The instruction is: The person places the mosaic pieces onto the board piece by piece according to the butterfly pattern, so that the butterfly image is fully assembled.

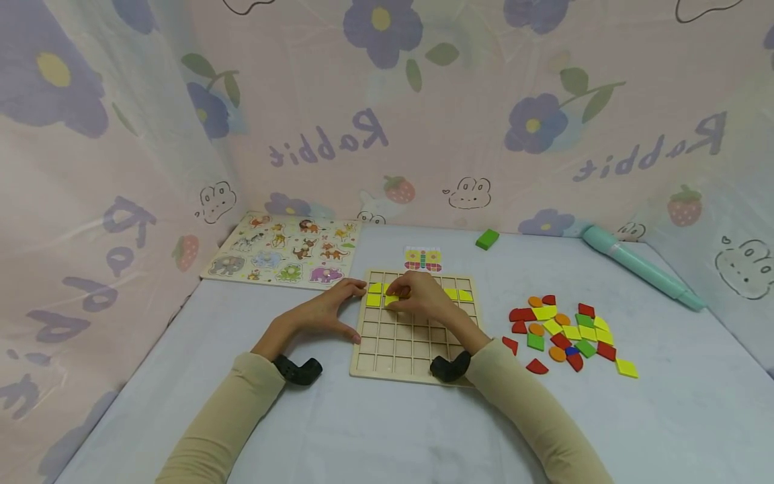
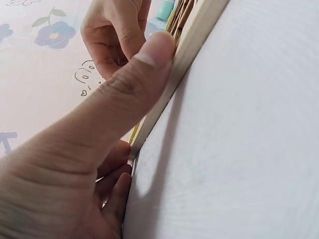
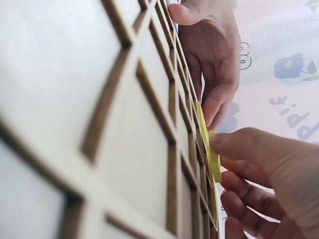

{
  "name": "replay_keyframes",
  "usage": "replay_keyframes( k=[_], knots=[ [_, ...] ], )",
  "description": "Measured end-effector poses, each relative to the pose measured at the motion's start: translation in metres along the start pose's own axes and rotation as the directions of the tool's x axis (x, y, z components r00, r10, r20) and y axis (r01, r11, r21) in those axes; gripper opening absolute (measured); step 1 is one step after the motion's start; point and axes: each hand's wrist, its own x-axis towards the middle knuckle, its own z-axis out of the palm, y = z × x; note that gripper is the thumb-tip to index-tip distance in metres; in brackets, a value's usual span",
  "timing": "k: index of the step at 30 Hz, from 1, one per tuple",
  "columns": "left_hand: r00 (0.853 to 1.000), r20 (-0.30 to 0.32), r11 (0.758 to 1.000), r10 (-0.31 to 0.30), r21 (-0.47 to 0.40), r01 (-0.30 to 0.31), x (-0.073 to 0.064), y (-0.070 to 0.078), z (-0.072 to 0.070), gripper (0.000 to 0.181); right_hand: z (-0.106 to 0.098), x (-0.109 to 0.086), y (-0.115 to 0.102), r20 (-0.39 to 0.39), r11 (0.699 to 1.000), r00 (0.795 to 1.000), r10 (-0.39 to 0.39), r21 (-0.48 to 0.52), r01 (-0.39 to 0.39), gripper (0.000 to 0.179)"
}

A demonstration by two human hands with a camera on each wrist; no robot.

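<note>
A square wooden grid board (image 1: 387, 346) lies on the table, with several yellow pieces (image 1: 373, 300) set in its upper rows. My right hand (image 1: 420, 297) is over the upper left of the board. Between its thumb and fingers it pinches a yellow tile (image 3: 215, 167), close against the grid. Along the board's left edge rests my left hand (image 1: 326, 310), thumb and fingers spread apart. In the left wrist view its thumb (image 2: 157, 50) presses the wooden side. Just behind the board is a small card (image 1: 423, 260) with a butterfly pattern.
Loose red, yellow, green, orange and blue pieces (image 1: 570, 332) are scattered right of the board. An animal puzzle board (image 1: 284, 249) lies at the back left. A green block (image 1: 487, 239) and a teal tube (image 1: 643, 267) are farther back, before a printed curtain.
</note>
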Motion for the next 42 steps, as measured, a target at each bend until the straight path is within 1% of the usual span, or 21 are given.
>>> replay_keyframes(
  k=[5,8,11,14,16,17,19,21,23,25,29,31,33,37,40,42],
  knots=[
    [1.000,-0.003,1.000,-0.003,0.000,0.003,-0.001,0.000,0.000,0.083,0.001,0.000,-0.001,-0.011,1.000,1.000,0.010,-0.013,-0.011,0.024],
    [1.000,-0.002,1.000,-0.003,-0.002,0.003,-0.002,0.001,-0.001,0.084,-0.005,-0.002,-0.001,-0.014,1.000,1.000,0.010,-0.006,-0.010,0.024],
    [1.000,0.004,1.000,-0.002,0.003,0.001,-0.002,0.002,-0.001,0.086,-0.019,-0.008,0.007,-0.034,1.000,0.999,0.006,0.011,-0.005,0.023],
    [1.000,0.008,1.000,0.002,0.009,-0.002,0.000,0.002,-0.001,0.086,-0.041,-0.019,0.025,-0.077,0.999,0.997,0.031,0.014,-0.030,0.022],
    [1.000,0.009,1.000,0.001,0.014,-0.001,0.000,0.002,-0.001,0.087,-0.057,-0.029,0.040,-0.101,0.997,0.992,0.076,0.002,-0.077,0.024],
    [1.000,0.008,1.000,0.001,0.017,-0.001,0.000,0.002,-0.001,0.087,-0.064,-0.035,0.048,-0.114,0.992,0.986,0.122,-0.004,-0.124,0.025],
    [1.000,0.007,1.000,0.002,0.020,-0.002,0.001,0.002,-0.001,0.088,-0.077,-0.047,0.065,-0.128,0.977,0.969,0.209,-0.022,-0.214,0.026],
    [1.000,0.007,1.000,0.003,0.026,-0.004,0.001,0.000,-0.001,0.088,-0.087,-0.058,0.079,-0.131,0.952,0.947,0.295,-0.048,-0.303,0.027],
    [1.000,0.006,1.000,0.008,0.025,-0.008,0.001,-0.001,-0.001,0.087,-0.092,-0.067,0.092,-0.122,0.925,0.923,0.366,-0.059,-0.375,0.029],
    [1.000,0.004,1.000,0.012,0.019,-0.012,0.001,-0.002,-0.001,0.086,-0.095,-0.075,0.101,-0.110,0.911,0.911,0.397,-0.071,-0.406,0.031],
    [1.000,0.002,1.000,0.022,0.001,-0.022,0.000,-0.001,0.000,0.085,-0.101,-0.086,0.109,-0.094,0.909,0.909,0.406,-0.059,-0.412,0.037],
    [1.000,0.003,1.000,0.022,-0.003,-0.022,-0.001,0.000,0.000,0.086,-0.109,-0.093,0.109,-0.092,0.907,0.906,0.413,-0.047,-0.418,0.039],
    [1.000,0.006,1.000,0.018,-0.003,-0.018,-0.001,0.001,0.000,0.086,-0.120,-0.102,0.109,-0.075,0.899,0.899,0.432,-0.042,-0.436,0.039],
    [1.000,0.000,1.000,0.007,0.013,-0.007,-0.001,0.001,-0.001,0.087,-0.137,-0.119,0.112,-0.015,0.881,0.885,0.466,-0.088,-0.466,0.035],
    [1.000,-0.006,1.000,0.011,0.029,-0.011,-0.001,0.000,-0.001,0.087,-0.142,-0.129,0.116,0.029,0.878,0.884,0.467,-0.133,-0.459,0.034],
    [1.000,-0.009,1.000,0.017,0.026,-0.017,-0.001,-0.001,0.000,0.088,-0.142,-0.132,0.118,0.036,0.874,0.880,0.473,-0.145,-0.464,0.033]
  ],
)
